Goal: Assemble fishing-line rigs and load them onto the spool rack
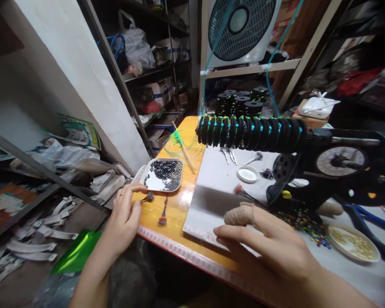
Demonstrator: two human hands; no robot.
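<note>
"Where do you see the dark bundle?"

"I have it near the front left corner of the tabletop, just beside the front edge of the white tray. An orange-tipped bundle lies to its right"

"And your grip?"

"My left hand has thumb and forefinger apart about its thin tail; whether they touch it, I can't tell. My right hand, one finger wrapped, is by the front edge of the pale board, fingertips close together; whether they pinch anything, I can't tell"

"How will it handle?"

"Light and springy, I judge, its head easily splayed, so the tail is the place to hold"
</note>
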